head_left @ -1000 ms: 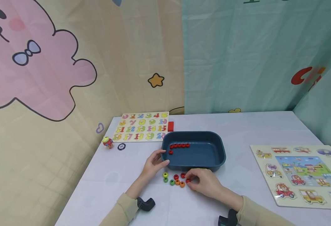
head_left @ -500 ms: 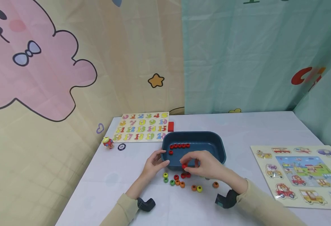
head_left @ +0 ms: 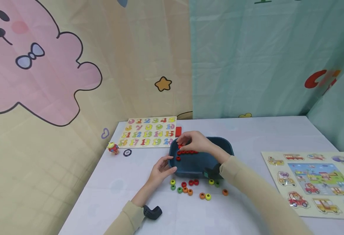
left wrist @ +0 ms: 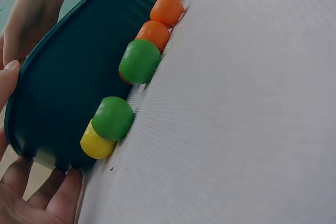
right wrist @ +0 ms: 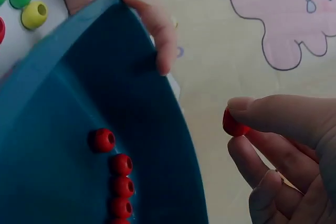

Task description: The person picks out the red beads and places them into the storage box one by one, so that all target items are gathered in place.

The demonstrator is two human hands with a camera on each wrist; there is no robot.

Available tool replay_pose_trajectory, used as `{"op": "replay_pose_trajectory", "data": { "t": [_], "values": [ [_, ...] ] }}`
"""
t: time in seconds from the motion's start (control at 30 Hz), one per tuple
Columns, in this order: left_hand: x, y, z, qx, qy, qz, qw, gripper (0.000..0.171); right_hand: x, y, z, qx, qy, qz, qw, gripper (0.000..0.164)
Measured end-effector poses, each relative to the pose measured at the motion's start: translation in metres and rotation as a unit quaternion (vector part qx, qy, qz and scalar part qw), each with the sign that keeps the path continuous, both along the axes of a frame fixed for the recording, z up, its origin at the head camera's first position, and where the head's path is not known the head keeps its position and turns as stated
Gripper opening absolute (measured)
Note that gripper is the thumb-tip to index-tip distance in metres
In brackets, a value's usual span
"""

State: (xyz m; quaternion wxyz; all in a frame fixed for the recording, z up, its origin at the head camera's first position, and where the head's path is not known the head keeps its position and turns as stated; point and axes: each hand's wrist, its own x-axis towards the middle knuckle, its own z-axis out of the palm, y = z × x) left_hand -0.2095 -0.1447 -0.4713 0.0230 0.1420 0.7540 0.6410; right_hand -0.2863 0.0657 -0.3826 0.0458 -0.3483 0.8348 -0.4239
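Note:
In the right wrist view, a red bead (right wrist: 233, 124) is pinched between the thumb and a finger of my right hand (right wrist: 289, 145). In the head view that hand (head_left: 196, 142) is over the back left of a dark blue basin (head_left: 201, 166). Red beads (right wrist: 122, 186) form a row on the basin floor, with one more (head_left: 178, 158) in front of the row's left end. My left hand (head_left: 159, 171) grips the basin's left end; its thumb is at the front left corner and its fingers are along the end wall (left wrist: 44, 195).
Loose beads lie before the basin: red (head_left: 191, 182), green (head_left: 179, 190), orange (head_left: 202, 195) and yellow (head_left: 208, 196). A number board (head_left: 148, 132) is at the back left, near a small figurine (head_left: 113, 148) and a round disc (head_left: 127, 152). A picture puzzle (head_left: 312, 182) lies right.
My right hand picked up a red bead from in front of the basin and carried it up and left over the basin's back left. My left hand stays at the basin's left end.

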Motion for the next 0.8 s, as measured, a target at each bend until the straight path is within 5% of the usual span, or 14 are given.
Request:
{"op": "replay_pose_trajectory", "data": {
  "t": [0.23, 0.6, 0.8],
  "values": [
    [-0.005, -0.001, -0.012, 0.002, 0.013, 0.006, 0.9999, 0.049, -0.02, -0.015, -0.023, 0.067, -0.068, -0.001, 0.995, 0.022],
    [0.009, 0.003, 0.013, 0.003, 0.01, -0.011, 0.9999, 0.051, -0.032, -0.018, -0.042, 0.152, -0.096, -0.01, 0.984, 0.021],
    [0.01, 0.004, 0.014, 0.002, 0.018, -0.01, 0.9998, 0.051, -0.034, -0.018, -0.047, 0.166, -0.109, 0.007, 0.98, 0.023]
  ]
}}
